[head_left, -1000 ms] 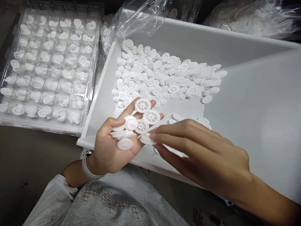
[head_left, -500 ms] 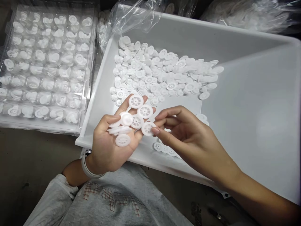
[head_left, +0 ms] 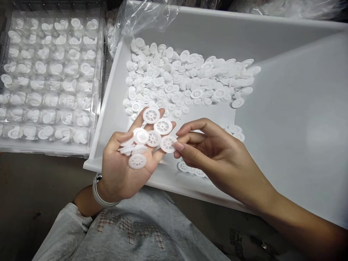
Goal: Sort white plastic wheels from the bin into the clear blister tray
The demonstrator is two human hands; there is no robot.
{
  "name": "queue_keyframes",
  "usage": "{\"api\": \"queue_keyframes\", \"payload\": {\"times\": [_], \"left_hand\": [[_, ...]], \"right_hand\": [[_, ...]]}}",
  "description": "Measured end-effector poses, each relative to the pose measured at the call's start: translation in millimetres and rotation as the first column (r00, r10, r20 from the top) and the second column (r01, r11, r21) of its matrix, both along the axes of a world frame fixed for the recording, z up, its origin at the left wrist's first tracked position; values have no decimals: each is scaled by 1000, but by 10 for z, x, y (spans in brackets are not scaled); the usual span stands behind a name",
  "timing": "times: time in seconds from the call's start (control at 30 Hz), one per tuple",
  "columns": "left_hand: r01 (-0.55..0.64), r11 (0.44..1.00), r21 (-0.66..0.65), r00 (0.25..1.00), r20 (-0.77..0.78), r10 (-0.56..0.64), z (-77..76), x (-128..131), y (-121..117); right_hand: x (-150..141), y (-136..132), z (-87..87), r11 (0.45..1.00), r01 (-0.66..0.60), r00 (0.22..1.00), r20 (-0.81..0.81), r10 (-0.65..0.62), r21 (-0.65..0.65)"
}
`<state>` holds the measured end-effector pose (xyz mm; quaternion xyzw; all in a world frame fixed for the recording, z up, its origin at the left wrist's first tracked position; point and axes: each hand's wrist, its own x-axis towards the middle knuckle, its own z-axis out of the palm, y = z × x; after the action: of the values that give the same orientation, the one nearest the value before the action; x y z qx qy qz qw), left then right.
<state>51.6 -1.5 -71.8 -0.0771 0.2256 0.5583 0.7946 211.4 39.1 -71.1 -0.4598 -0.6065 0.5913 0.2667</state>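
My left hand (head_left: 125, 165) lies palm up over the near edge of a white bin (head_left: 285, 119), cupping several small white spoked plastic wheels (head_left: 152, 136) on its palm and fingers. My right hand (head_left: 217, 156) reaches in from the right. Its thumb and fingertips pinch one wheel (head_left: 168, 143) at the edge of my left fingers. A heap of the same white wheels (head_left: 185, 81) lies in the bin's far left part. A few loose wheels (head_left: 190, 168) lie under my right hand.
A clear plastic blister tray (head_left: 51, 76) with rows of pockets holding white wheels stands left of the bin. A crumpled clear plastic bag (head_left: 146, 14) hangs over the bin's far corner. My grey shirt (head_left: 130, 232) fills the bottom.
My right hand curled from flat into a pinch and set a wheel at my left fingertips. Both hands and the view shifted slightly left.
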Motion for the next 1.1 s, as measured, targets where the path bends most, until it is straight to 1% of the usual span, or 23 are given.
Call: {"api": "queue_keyframes", "payload": {"times": [0.1, 0.2, 0.33, 0.4, 0.47, 0.5, 0.53, 0.57, 0.6, 0.63, 0.67, 0.7, 0.73, 0.77, 0.8, 0.83, 0.9, 0.97, 1.03, 1.1], "left_hand": [[4, 1000, 15, 1000, 1, -4, -3, -3, -6], [1, 1000, 0, 1000, 2, -1, -7, -5, -3], [4, 1000, -6, 1000, 4, -4, -5, -3, 0], [5, 1000, 0, 1000, 2, -5, -2, -2, -1], [6, 1000, 1, 1000, -2, -6, -1, -2, 0], [6, 1000, 1, 1000, -5, -6, -1, -2, 0], [8, 1000, 0, 1000, -7, -8, -1, -2, 1], [11, 1000, 1, 1000, -9, -11, -2, -3, 2], [15, 1000, 3, 1000, -11, -15, -2, -3, 2], [20, 1000, 4, 1000, -12, -20, -3, -4, 3], [25, 1000, 5, 1000, -15, -25, -3, -4, 3], [28, 1000, 5, 999, -16, -28, -4, -4, 3], [31, 999, 5, 999, -17, -31, -3, -5, 2], [33, 999, 9, 999, -15, -33, -3, -5, 2], [37, 999, 15, 999, -10, -37, -2, -4, 2], [40, 999, 18, 999, -4, -40, -1, -3, 1], [46, 999, 15, 999, 5, -47, 3, -1, 0], [51, 999, -1, 999, 8, -51, 8, 2, -1], [58, 998, -6, 998, 16, -58, 12, 2, -4], [62, 998, -5, 998, 24, -62, 13, -2, -7]], "right_hand": [[5, 4, 7, 1000, 20, 1000, 23, -20, 1], [-2, 5, 14, 999, 38, 998, 41, -38, -10], [0, -4, 17, 998, 43, 998, 57, -41, -36], [11, -17, 14, 999, 35, 998, 61, -33, -29], [30, -36, 9, 999, 32, 996, 77, -35, 37], [43, -46, 6, 994, 29, 994, 99, -39, 101], [56, -54, 4, 982, 19, 991, 126, -43, 189], [70, -60, 2, 954, -5, 988, 148, -41, 300], [83, -61, 1, 904, -51, 984, 174, -26, 424], [93, -59, 1, 831, -116, 977, 211, -2, 544], [100, -52, 1, 734, -191, 966, 259, 22, 652], [102, -43, 2, 623, -268, 947, 320, 30, 735], [100, -33, 3, 513, -338, 923, 383, 18, 789], [94, -24, 5, 416, -398, 897, 442, -11, 818], [86, -15, 8, 335, -446, 872, 487, -45, 830], [78, -9, 13, 272, -480, 854, 515, -72, 834], [65, -6, 28, 195, -530, 826, 555, -102, 825], [63, -8, 48, 154, -565, 807, 582, -105, 811], [69, -11, 64, 113, -573, 808, 583, -85, 811], [76, -11, 70, 44, -556, 829, 558, -49, 830]]}}
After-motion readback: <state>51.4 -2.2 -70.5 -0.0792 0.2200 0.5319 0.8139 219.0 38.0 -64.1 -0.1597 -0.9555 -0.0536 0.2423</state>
